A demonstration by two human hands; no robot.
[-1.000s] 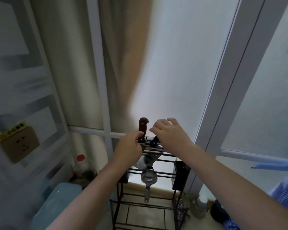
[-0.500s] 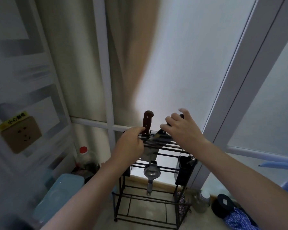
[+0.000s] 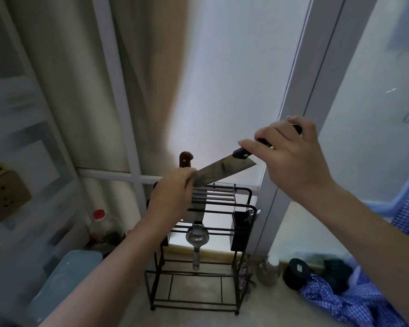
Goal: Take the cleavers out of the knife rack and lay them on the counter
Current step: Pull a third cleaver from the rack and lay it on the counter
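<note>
My right hand (image 3: pixel 291 156) grips the black handle of a steel cleaver (image 3: pixel 222 169). The cleaver is lifted above the black wire knife rack (image 3: pixel 241 192), its blade slanting down-left toward my left hand (image 3: pixel 172 197). That hand is curled over the rack's top left rail and hides the blade's far end. A second cleaver with a brown wooden handle (image 3: pixel 185 159) stands upright in the rack just behind my left hand. Part of its blade shows below the rails. The rack stands on a beige counter (image 3: pixel 198 289).
A metal strainer (image 3: pixel 197 237) hangs from the rack's front and a black utensil holder (image 3: pixel 240 230) from its right side. A red-capped bottle (image 3: pixel 99 220) and blue tub (image 3: pixel 64 279) sit left. A jar (image 3: pixel 269 267) and blue checked cloth (image 3: pixel 340 300) lie right.
My right hand has pulled the black-handled cleaver up and to the right, out of the rack. My left hand has stayed on the rack's top rail.
</note>
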